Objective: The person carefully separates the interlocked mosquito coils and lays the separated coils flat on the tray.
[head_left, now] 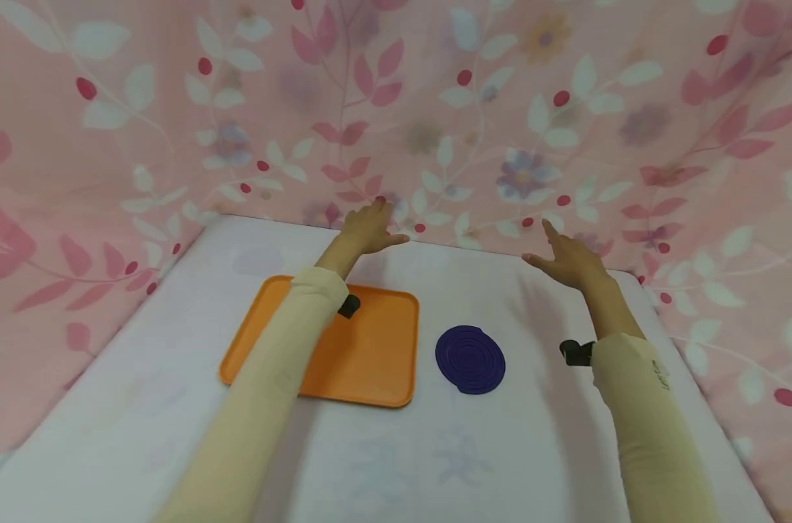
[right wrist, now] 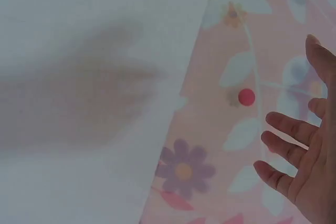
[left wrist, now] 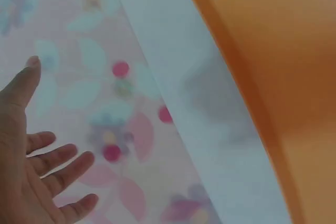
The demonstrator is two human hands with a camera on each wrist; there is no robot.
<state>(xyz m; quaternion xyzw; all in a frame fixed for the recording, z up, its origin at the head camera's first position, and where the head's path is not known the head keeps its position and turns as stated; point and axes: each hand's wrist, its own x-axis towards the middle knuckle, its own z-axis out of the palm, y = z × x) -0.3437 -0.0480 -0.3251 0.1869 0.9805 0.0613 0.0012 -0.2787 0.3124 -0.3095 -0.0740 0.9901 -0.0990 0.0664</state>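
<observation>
Both hands are raised over the far part of a white table and hold nothing. My left hand (head_left: 368, 226) is beyond the back edge of an orange tray (head_left: 370, 349), its fingers spread; in the left wrist view the open palm (left wrist: 21, 166) shows beside the tray's rim (left wrist: 247, 93). My right hand (head_left: 571, 261) hovers near the table's far right corner, thumb apart from the other fingers (right wrist: 286, 150). Between the two forearms lies a round dark purple ribbed mat (head_left: 470, 359) with two small tabs, flat on the table. The left sleeve covers part of the tray.
The white table (head_left: 396, 465) carries a faint printed pattern. A pink curtain (head_left: 422, 131) with leaves and flowers hangs behind the table and along both sides. Small black wrist mounts (head_left: 575, 353) stick out from the sleeves.
</observation>
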